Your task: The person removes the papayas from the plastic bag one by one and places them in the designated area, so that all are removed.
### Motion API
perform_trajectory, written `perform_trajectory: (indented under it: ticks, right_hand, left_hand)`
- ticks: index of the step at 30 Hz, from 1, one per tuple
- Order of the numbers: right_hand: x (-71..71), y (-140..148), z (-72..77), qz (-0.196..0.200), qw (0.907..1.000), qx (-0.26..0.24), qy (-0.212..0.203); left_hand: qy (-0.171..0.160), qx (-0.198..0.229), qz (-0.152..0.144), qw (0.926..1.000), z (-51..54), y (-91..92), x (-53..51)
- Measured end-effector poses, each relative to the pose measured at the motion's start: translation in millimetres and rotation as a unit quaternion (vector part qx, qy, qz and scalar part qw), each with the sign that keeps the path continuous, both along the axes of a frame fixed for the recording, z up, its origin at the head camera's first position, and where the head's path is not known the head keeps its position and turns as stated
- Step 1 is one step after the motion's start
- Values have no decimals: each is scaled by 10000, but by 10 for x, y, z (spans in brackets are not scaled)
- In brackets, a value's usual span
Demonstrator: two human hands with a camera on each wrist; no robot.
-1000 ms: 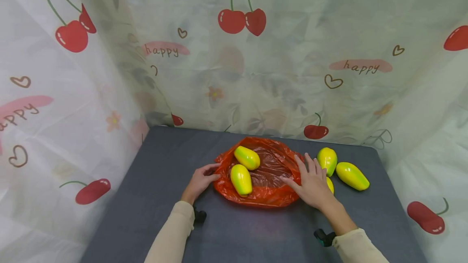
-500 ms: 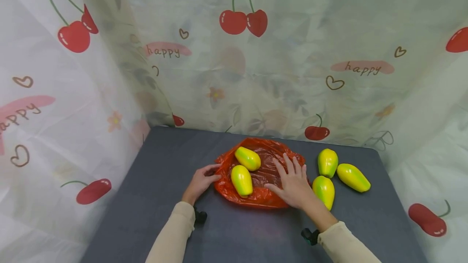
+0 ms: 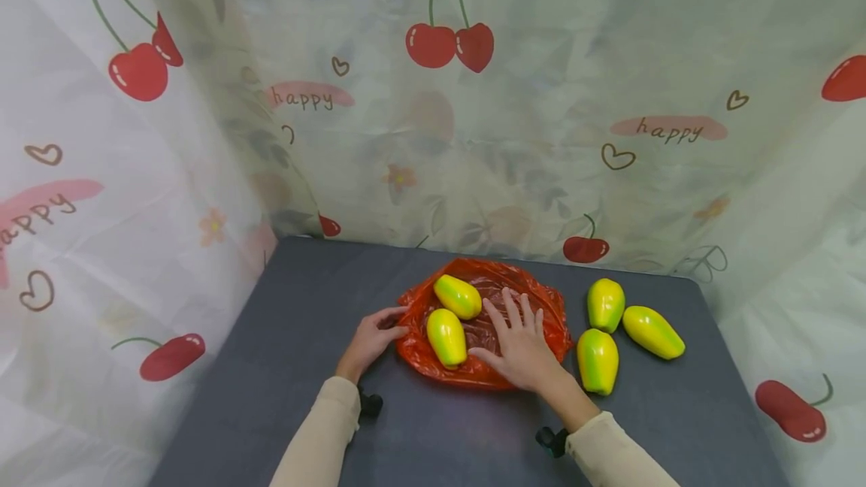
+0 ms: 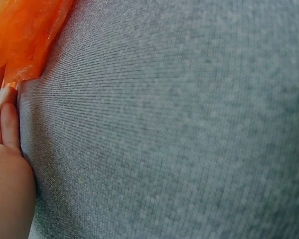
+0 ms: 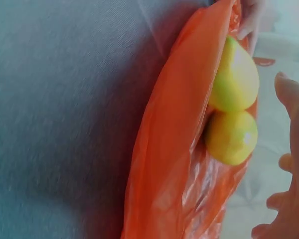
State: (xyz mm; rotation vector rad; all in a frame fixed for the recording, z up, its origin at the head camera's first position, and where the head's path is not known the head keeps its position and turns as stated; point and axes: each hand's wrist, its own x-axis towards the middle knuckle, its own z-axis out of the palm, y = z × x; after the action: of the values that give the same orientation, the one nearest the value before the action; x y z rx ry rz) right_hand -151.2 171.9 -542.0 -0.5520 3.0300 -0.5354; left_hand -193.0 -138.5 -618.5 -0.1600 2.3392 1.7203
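Plastic bag (image 3: 555, 325), red and gaping on the table (image 3: 446, 442), with two papayas (image 3: 446, 337) at its left side.
Its film should prove light, limp and slippery, best taken by the bunched edge; the glossy papayas look firm, better held round the middle. Fingers spread, the right hand (image 3: 521, 352) over the bag grasps nothing; plastic hides the fingertips of the left hand (image 3: 368, 340), so I cannot tell whether they pinch it.

In my head view, the right hand (image 3: 519, 352) hides part of the red bag (image 3: 556, 318), and both sleeves (image 3: 314, 431) leave at the bottom edge. I can't tell whether the left hand (image 3: 370, 338) pinches the bag. Each wrist view crops its hand.
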Motion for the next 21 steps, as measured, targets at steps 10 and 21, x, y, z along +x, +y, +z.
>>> perform_trajectory:
  ticks: [10, 21]
  right_hand:
    - [-11, -188, -58, 195, 9988, -343, -290]
    - [-34, -452, -20, 284, 9962, -578, -594]
  left_hand:
    - [17, -72, -61, 10000, -9, -20, 23]
    - [5, 7, -63, 10000, 16, -21, 15]
